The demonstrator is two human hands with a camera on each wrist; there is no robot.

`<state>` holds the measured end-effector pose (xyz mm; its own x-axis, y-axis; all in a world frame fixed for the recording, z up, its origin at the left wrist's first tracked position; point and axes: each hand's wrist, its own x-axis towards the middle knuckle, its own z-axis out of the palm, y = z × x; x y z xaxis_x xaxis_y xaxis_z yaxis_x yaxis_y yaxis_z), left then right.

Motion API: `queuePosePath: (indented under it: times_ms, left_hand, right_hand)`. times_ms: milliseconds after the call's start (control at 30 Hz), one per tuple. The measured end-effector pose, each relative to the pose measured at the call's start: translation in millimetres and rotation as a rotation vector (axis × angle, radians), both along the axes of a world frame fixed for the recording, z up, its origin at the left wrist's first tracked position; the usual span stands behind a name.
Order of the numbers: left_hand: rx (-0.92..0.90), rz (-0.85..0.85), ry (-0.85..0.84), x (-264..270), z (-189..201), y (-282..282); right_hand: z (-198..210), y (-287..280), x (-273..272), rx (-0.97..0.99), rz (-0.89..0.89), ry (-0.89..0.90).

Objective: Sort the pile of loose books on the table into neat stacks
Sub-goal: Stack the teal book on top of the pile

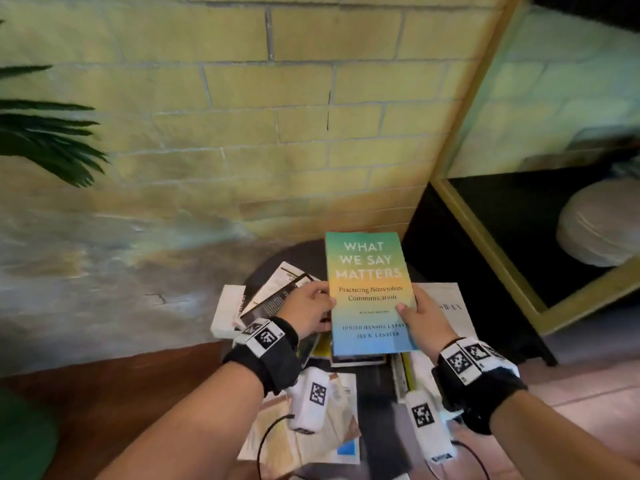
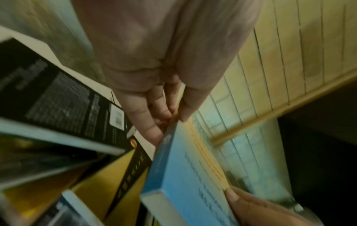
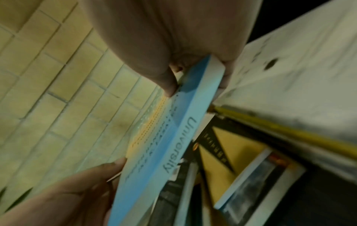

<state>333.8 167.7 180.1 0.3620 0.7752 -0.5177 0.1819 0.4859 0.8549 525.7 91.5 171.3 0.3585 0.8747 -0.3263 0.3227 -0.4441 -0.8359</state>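
Note:
A paperback with a green-to-orange-to-blue cover, titled "What We Say Matters", is held face up above the pile. My left hand grips its left edge, thumb on the cover and fingers under it. My right hand grips its right edge the same way. The blue spine shows in the left wrist view, and the book's blue bottom part in the right wrist view. Loose books lie below on a small dark table: a black-covered one, a white one, a yellow one.
A yellow brick wall stands just behind the table. A dark shelf unit with a yellow frame is at the right, holding a pale cushion. Plant leaves reach in at the left. An open book lies near my wrists.

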Motion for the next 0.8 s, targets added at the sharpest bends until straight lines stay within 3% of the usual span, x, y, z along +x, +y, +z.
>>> queuePosePath:
  times_ms: [300, 500, 800]
  left_hand:
    - [0.025, -0.238, 0.127, 97, -30, -39]
    - [0.192, -0.193, 0.279, 122, -45, -66]
    - [0.281, -0.162, 0.434, 141, -48, -85]
  right_hand:
    - [-11, -46, 98, -0.189, 0.069, -0.287]
    - [-13, -57, 120, -0.259, 0.182, -0.345]
    - [-30, -66, 122, -0.346, 0.281, -0.488]
